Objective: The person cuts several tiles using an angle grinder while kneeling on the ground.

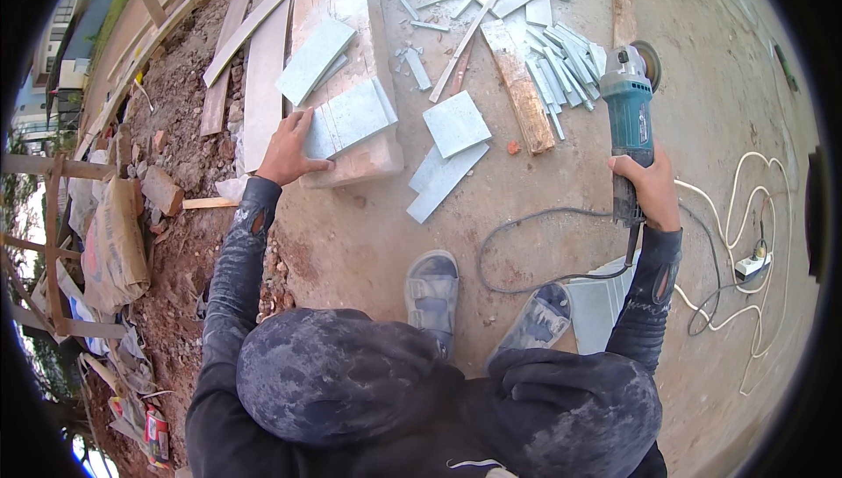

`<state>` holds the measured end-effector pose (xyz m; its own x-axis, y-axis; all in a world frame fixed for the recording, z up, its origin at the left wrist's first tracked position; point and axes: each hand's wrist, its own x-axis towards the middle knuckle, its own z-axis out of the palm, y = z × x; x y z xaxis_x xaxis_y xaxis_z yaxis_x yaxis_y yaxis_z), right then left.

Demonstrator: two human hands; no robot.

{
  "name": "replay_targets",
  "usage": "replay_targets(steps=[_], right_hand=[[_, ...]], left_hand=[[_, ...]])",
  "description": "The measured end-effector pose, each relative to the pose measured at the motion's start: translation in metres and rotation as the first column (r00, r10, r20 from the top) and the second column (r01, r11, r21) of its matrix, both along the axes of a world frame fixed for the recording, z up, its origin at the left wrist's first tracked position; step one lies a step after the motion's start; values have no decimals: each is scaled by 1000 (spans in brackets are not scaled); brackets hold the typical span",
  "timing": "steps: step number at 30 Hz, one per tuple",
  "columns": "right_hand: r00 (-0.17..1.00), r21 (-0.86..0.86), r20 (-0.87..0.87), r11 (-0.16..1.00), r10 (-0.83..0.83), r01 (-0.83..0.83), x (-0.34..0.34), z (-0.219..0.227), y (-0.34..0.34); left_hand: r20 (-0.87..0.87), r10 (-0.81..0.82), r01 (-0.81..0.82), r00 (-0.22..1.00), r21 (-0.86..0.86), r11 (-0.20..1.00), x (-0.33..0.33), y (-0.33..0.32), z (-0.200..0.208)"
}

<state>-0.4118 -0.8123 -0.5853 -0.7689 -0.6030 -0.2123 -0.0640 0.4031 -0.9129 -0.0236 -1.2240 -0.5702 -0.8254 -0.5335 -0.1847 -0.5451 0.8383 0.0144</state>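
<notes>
My right hand [653,187] is wrapped round the rear body of a teal and black angle grinder [630,118], which points away from me. Its disc [647,64] is at the far end, on the right side; whether it spins I cannot tell. My left hand [289,146] grips the left end of a pale grey-blue tile [351,120], its thumb along the near edge. A dark line crosses this tile. The tile lies on a dusty pale block [373,160], and another cut tile [317,57] sits just beyond it.
Tile offcuts [566,66] and wooden battens [517,83] lie ahead. Two tile pieces [456,127] rest nearer. A black cord [491,250] loops by my feet toward a white extension socket [752,266]. More tiles [605,303] stand beside my right foot. Rubble and sacks [114,246] lie left.
</notes>
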Motion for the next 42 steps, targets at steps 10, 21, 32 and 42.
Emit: replay_targets(steps=[10,21,32,42], right_hand=[[999,8,48,1000,6,-6,2,1,11],[989,-12,132,998,-63,65,-8,6,29],[993,64,6,991,-115,114,-11,-2,47],[1000,62,20,998,4,-5,-19,-33,-1]], left_hand=[[-157,90,-68,984,143,987,-40,-2,30],[-398,-161,230,903,132,964,-248,88,-45],[-298,-110,170,948,183,968,-309,134,-109],[-69,-225,233,972,154,960,-279,97,-110]])
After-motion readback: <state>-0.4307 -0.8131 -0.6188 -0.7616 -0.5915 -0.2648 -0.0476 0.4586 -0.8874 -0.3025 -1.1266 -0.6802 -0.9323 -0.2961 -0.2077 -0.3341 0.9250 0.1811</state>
